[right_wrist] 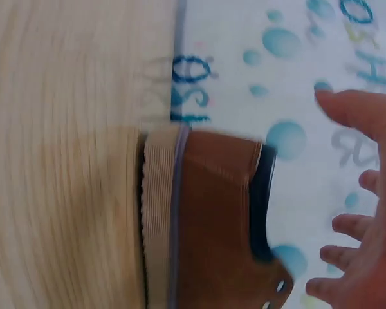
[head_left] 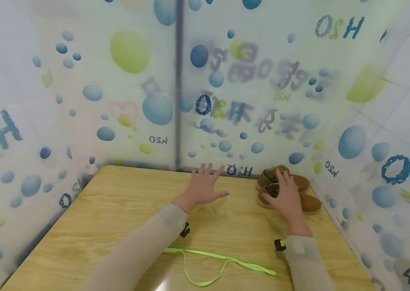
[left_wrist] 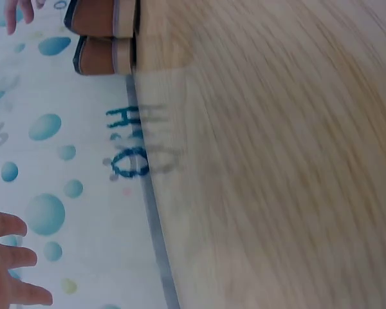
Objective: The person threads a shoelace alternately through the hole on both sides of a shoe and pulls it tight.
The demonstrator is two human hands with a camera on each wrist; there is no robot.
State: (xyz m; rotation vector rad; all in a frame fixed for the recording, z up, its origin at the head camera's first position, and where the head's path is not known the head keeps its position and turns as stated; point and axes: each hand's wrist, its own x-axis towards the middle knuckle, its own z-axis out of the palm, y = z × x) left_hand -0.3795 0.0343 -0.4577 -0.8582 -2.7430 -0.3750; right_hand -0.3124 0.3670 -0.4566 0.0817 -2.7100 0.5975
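Observation:
Two brown shoes stand side by side at the back right of the table, their toes toward the right. My right hand (head_left: 287, 198) hovers over the near shoe (head_left: 310, 203), fingers spread and holding nothing; the far shoe (head_left: 300, 182) is partly covered by it. The right wrist view shows a gap between those fingers and a shoe (right_wrist: 212, 219) with a ribbed pale sole and bare eyelets. My left hand (head_left: 202, 189), fingers fanned out and grasping nothing, is held above the table left of the shoes. A bright green shoelace (head_left: 255, 266) lies looped nearer me, partly hidden by my left sleeve.
The wooden table (head_left: 117, 202) reaches back to a pale curtain (head_left: 135, 93) printed with blue and green drops, which also hangs along both sides. Small black wrist mounts sit under both sleeves, the right one (head_left: 280, 245) near the shoelace's end.

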